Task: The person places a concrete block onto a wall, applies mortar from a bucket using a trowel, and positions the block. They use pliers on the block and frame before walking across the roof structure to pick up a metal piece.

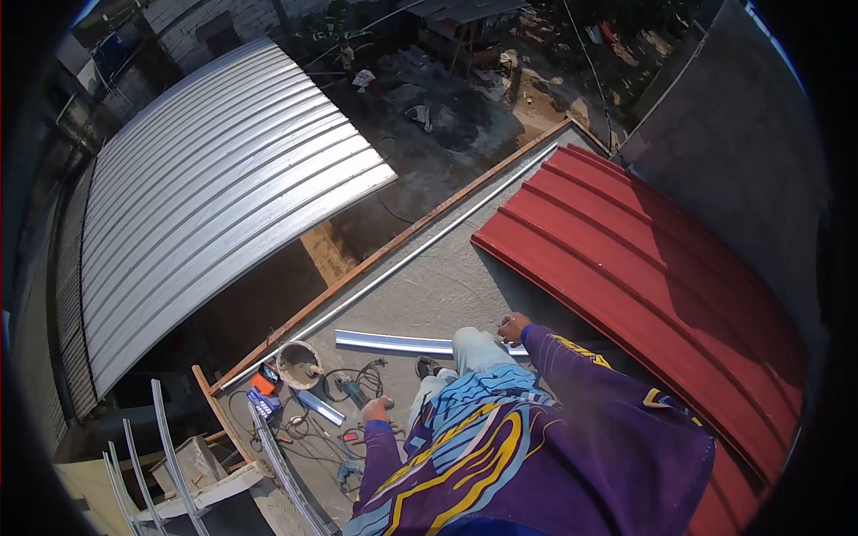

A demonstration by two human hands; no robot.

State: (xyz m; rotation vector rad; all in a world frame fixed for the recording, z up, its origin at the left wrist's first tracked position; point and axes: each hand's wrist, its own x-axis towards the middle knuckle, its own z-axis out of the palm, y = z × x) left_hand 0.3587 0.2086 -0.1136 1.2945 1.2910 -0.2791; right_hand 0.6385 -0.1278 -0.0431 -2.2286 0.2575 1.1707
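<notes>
My left hand (376, 410) is beside my knee, just below a teal power tool (355, 390) with a black cord; its fingers are too small to make out. My right hand (513, 328) is by my other knee with its fingers curled, near the end of a long silver metal channel (393, 340) that lies on the concrete slab (438, 290) and passes behind my leg. Whether that hand holds anything is not visible. A second teal tool (349, 470) lies by my left sleeve. A shorter metal piece (320, 406) rests near a round bucket (299, 364).
Red roofing sheets (626, 259) lie to the right, beside a grey wall (733, 134). A wooden edge board (393, 252) and white pipe (429, 243) border the slab. Beyond the drop is a silver roof (232, 188). Cords, boxes (264, 404) and metal strips (286, 469) are at left.
</notes>
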